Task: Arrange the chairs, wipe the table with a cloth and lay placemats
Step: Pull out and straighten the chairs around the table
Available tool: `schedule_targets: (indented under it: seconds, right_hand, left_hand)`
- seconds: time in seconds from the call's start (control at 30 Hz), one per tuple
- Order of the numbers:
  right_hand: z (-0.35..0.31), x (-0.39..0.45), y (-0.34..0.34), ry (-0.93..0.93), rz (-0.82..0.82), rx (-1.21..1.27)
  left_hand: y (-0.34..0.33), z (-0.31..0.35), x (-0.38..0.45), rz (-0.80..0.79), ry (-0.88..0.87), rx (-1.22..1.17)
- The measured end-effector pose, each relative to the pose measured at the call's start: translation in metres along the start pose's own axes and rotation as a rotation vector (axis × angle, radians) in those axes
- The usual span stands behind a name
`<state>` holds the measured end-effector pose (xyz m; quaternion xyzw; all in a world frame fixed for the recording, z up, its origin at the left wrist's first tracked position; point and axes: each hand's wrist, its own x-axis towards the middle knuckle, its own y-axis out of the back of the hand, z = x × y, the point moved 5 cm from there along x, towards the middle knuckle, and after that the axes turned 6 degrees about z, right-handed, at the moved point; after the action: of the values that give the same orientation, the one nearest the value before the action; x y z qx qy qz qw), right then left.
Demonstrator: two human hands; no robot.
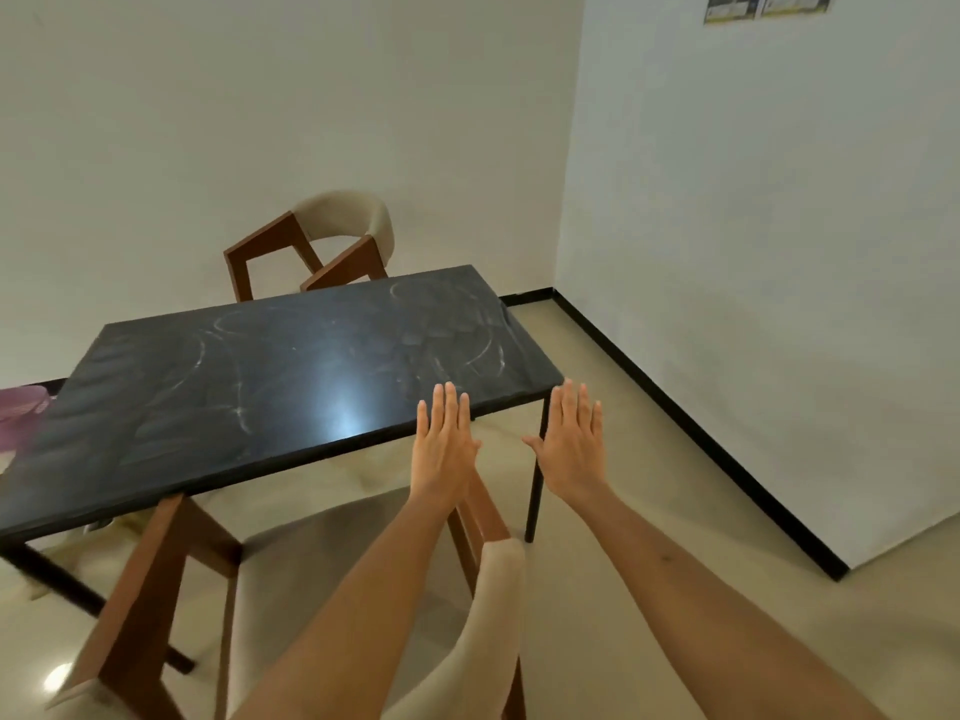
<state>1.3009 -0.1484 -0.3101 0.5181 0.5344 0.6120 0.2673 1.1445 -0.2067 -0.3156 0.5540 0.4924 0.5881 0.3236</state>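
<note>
Near chair (483,615): tucked under the table's near edge, below both forearms.
Left hand (444,449): flat, fingers straight, holding nothing, over the table edge.
Right hand (574,449): spread wide, holding nothing, just off the corner.
Table (270,376): dark top streaked with smears; wiping looks unfinished.
Far chair (322,246): turned askew behind the table, likely still to straighten.
Unseen: no cloth or placemats in view; a purple object (21,407) at left is cut off.

You see the near chair (483,615) cut off at the bottom edge, its seat partly behind your forearms. The far chair (332,241) hides its seat behind the table (234,387). A blurred purple object (21,407) is cropped left; wall posters (763,5) are cropped above.
</note>
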Motion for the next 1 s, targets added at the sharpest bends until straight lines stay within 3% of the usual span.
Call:
schedule_targets:
  seconds: [0.33, 1.0]
  right_hand:
    - [0.078, 0.108, -0.03, 0.015, -0.057, 0.028]
    - [0.14, 0.439, -0.135, 0.218, -0.094, 0.125]
  left_hand:
    - [-0.019, 0.06, 0.099, 0.003, 0.103, 0.022]
    - [-0.117, 0.069, 0.394, -0.028, 0.335, 0.1]
